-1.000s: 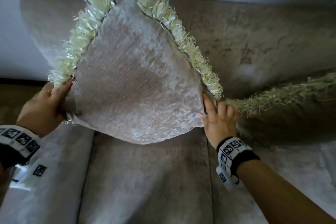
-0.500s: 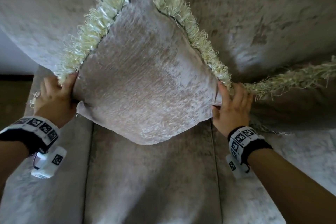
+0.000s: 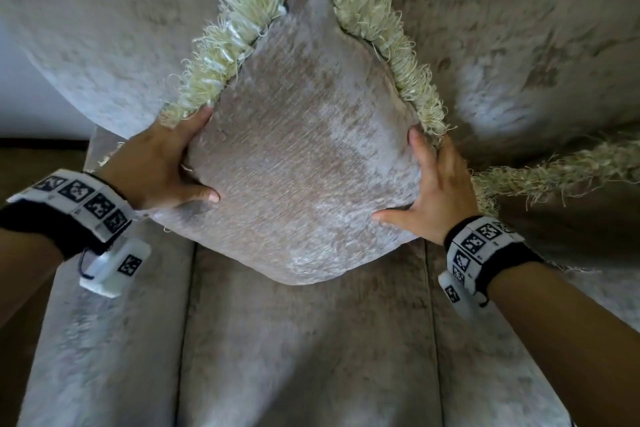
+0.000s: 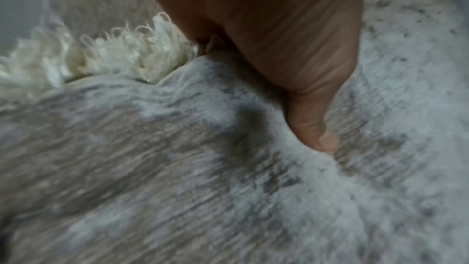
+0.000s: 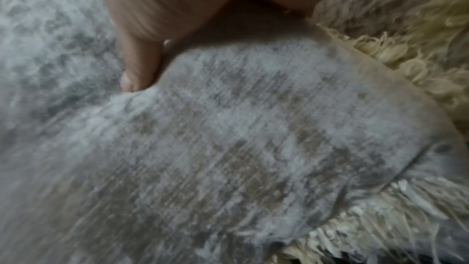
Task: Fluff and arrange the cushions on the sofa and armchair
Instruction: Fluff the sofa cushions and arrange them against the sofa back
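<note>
A grey-beige velvet cushion (image 3: 304, 166) with a cream fringe (image 3: 221, 62) stands on one corner against the sofa backrest (image 3: 104, 45). My left hand (image 3: 204, 156) grips its left side, thumb pressed into the front face and fingers behind the fringe. On the opposite side, my right hand (image 3: 394, 175) holds it the same way. The cushion bulges between the two hands. In the left wrist view the thumb (image 4: 312, 127) dents the cushion (image 4: 177, 168). The right wrist view shows the other thumb (image 5: 137, 67) digging into the cushion (image 5: 241, 127).
A second fringed cushion (image 3: 571, 218) leans at the right, its fringe (image 3: 554, 173) almost touching my right hand. Below the held cushion lie the sofa seat cushions (image 3: 304, 357). Brown floor (image 3: 20, 163) and a pale wall (image 3: 20, 87) show at the far left.
Both hands have slid from the cushion's outer corners inward onto its sides, thumbs now on the front face, squeezing it narrower. The view has moved closer to the backrest.
</note>
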### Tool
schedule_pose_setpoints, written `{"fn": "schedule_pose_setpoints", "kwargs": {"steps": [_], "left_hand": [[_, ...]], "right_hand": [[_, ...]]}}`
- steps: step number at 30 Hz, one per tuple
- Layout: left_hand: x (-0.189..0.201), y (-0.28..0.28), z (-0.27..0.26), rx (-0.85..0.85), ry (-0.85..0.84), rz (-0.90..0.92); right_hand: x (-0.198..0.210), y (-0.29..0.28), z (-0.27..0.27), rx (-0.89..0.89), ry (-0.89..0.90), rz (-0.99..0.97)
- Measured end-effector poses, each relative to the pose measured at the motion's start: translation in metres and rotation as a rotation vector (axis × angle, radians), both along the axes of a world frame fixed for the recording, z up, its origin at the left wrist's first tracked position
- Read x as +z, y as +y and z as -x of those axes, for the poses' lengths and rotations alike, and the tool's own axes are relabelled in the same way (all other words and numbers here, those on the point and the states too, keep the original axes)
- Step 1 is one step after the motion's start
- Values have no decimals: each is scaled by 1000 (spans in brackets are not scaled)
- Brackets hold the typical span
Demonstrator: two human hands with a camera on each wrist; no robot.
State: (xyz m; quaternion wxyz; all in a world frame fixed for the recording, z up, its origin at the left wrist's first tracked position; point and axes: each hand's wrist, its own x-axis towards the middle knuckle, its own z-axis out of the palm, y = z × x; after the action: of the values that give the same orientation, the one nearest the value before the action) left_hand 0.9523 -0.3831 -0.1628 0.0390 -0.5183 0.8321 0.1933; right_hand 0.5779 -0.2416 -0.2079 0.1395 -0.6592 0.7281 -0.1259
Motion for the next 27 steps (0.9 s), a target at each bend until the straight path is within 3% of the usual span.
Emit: {"fn": "schedule_pose_setpoints", "kwargs": {"steps": [6,10,15,19,27], "left_hand": [[6,7,5,-78,0,98],[11,22,2,-43,105,155],[28,41,-1,-94,230,382],[37,48,-2,-97,207,452],[-29,67,9,-44,167,448]], "right_hand": [[-3,3,-6,13,-32,145],[1,12,-6,83,-34,256],[23,23,-6,115,30,428],[33,28,-1,132,49,436],[-2,37,-4,64,175,294]]}}
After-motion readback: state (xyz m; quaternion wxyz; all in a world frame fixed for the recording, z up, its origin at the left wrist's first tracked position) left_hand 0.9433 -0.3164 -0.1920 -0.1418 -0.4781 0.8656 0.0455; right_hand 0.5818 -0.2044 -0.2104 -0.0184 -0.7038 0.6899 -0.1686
